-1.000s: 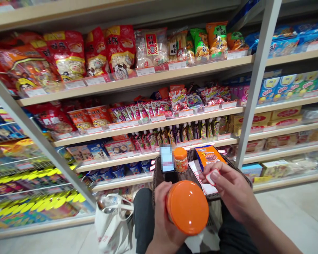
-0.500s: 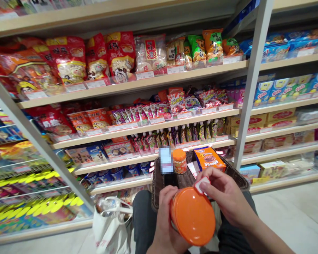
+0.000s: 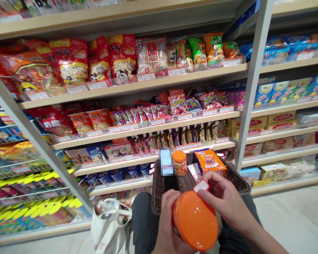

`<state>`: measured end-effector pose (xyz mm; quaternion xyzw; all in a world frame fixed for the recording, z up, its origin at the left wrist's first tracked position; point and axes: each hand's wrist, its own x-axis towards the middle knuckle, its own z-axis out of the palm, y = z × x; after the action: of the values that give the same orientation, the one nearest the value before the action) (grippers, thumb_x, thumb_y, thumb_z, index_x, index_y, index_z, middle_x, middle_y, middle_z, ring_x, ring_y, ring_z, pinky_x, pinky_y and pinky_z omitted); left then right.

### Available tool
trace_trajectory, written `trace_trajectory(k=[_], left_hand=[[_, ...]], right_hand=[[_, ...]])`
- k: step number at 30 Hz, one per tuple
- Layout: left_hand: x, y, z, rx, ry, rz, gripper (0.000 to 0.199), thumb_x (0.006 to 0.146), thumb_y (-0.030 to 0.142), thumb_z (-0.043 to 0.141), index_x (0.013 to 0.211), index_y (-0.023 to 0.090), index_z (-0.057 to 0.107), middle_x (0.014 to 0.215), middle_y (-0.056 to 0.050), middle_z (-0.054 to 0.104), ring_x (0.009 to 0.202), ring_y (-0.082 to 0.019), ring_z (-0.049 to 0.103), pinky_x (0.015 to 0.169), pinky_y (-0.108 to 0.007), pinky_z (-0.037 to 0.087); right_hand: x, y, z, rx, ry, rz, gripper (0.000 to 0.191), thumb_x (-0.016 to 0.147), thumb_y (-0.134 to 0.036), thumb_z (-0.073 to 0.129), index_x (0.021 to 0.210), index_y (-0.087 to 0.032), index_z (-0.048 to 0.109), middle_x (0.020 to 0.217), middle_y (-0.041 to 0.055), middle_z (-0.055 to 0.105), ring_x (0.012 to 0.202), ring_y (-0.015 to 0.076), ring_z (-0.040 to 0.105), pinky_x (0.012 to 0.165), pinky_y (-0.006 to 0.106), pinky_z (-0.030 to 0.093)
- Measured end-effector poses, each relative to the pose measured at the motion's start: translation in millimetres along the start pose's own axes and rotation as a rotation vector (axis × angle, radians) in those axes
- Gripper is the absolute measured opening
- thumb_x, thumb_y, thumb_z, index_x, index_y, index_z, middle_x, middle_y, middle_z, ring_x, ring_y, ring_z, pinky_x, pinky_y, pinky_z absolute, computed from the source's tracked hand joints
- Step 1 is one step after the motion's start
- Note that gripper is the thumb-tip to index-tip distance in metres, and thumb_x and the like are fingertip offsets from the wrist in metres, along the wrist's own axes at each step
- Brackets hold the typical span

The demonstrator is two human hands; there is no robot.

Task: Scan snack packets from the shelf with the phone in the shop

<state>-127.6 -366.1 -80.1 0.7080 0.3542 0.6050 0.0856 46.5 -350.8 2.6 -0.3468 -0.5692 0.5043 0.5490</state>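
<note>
Jar (image 3: 195,222) is held low in view, at five o'clock, with the left hand (image 3: 166,223) wrapped around its nine-o'clock side. A label (image 3: 201,186) is pinched by the right hand (image 3: 222,197) at twelve o'clock of the orange lid (image 3: 198,215); whether they touch cannot be told. Alignment of label and lid edge seems in hand; for that, a steady jar and light pinch are called for. A basket (image 3: 157,203) is seen beyond, at twelve.

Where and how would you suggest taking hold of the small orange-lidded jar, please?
Probably around its orange lid, from above: the small jar stands upright with its round top exposed, while the phone crowds its left side.
</note>
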Motion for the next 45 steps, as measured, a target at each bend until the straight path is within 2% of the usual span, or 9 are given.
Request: trace_trajectory(k=[8,13,17,21,24,29,33,37,45], left_hand=[[-7.3,-7.4,1.9,-0.034,-0.022,-0.030,0.092,0.049,0.037,0.089,0.129,0.022,0.046,0.119,-0.013,0.052,0.105,-0.031,0.062,0.088,-0.042,0.054],[-14.6,-19.1,11.2,-0.056,0.038,-0.172,0.088,0.045,0.038,0.089,0.123,0.022,0.052,0.119,-0.012,0.055,0.105,-0.032,0.062,0.090,-0.044,0.053],[-12.1,-12.1,18.8,-0.103,0.070,-0.251,0.087,0.046,0.036,0.088,0.123,0.021,0.052,0.120,-0.013,0.058,0.108,-0.032,0.062,0.094,-0.046,0.052],[-3.9,1.5,14.1,-0.185,0.071,-0.437,0.079,0.053,0.029,0.083,0.125,0.019,0.052,0.119,-0.012,0.063,0.109,-0.031,0.064,0.096,-0.045,0.052],[4.8,5.6,6.1,-0.275,0.043,-0.623,0.072,0.058,0.033,0.084,0.123,0.018,0.054,0.113,-0.012,0.069,0.105,-0.030,0.067,0.095,-0.043,0.053],[20.8,10.6,-1.4,-0.628,0.114,-0.827,0.063,0.073,0.053,0.076,0.121,0.017,0.057,0.115,-0.014,0.071,0.108,-0.029,0.068,0.096,-0.042,0.053],[30.4,21.6,-3.4,-0.803,0.139,-0.889,0.063,0.074,0.052,0.076,0.124,0.018,0.057,0.125,-0.014,0.068,0.115,-0.027,0.065,0.103,-0.041,0.048],[36.2,31.2,-6.8,-0.927,0.131,-0.957,0.061,0.077,0.056,0.072,0.123,0.018,0.061,0.123,-0.012,0.070,0.116,-0.029,0.064,0.101,-0.043,0.050],[42.0,38.6,-13.7,-0.988,0.067,-0.963,0.059,0.080,0.056,0.065,0.127,0.020,0.060,0.120,-0.010,0.071,0.114,-0.030,0.065,0.098,-0.044,0.052]], right_hand=[[1.1,7.0,1.0,0.051,0.014,0.034,0.040,0.074,-0.045,0.077,0.098,-0.022,0.056,0.079,0.0004,0.063,0.068,0.0138,0.058,0.063,0.024,0.046],[2.6,8.4,2.3,0.068,0.035,0.046,0.049,0.071,-0.047,0.078,0.106,-0.023,0.054,0.081,0.0007,0.065,0.068,0.0146,0.059,0.063,0.026,0.048],[1.9,11.6,2.7,0.053,0.040,0.026,0.050,0.073,-0.047,0.078,0.110,-0.024,0.055,0.085,0.0022,0.066,0.074,0.0170,0.063,0.068,0.028,0.052],[-2.9,24.8,1.7,0.097,-0.006,-0.044,0.056,0.077,-0.052,0.074,0.122,-0.027,0.053,0.109,0.0083,0.067,0.099,0.0223,0.066,0.089,0.036,0.053],[-8.0,38.9,3.0,0.109,-0.032,-0.074,0.056,0.083,-0.056,0.067,0.129,-0.028,0.052,0.124,0.0119,0.064,0.116,0.0260,0.061,0.102,0.042,0.049],[-14.4,56.2,11.3,-0.026,-0.073,-0.033,0.048,0.086,-0.047,0.067,0.128,-0.026,0.057,0.130,0.0131,0.062,0.120,0.0283,0.060,0.107,0.048,0.045],[-17.5,59.2,16.2,-0.102,-0.047,-0.056,0.048,0.086,-0.043,0.067,0.130,-0.026,0.056,0.134,0.0121,0.061,0.121,0.0271,0.059,0.107,0.046,0.045],[-18.9,57.6,15.5,-0.112,-0.049,-0.045,0.047,0.088,-0.046,0.065,0.129,-0.025,0.055,0.134,0.0118,0.060,0.118,0.0254,0.060,0.105,0.043,0.047],[-20.4,57.5,12.0,-0.088,-0.050,-0.054,0.045,0.089,-0.047,0.063,0.128,-0.027,0.053,0.135,0.0107,0.059,0.115,0.0245,0.061,0.102,0.040,0.049]])
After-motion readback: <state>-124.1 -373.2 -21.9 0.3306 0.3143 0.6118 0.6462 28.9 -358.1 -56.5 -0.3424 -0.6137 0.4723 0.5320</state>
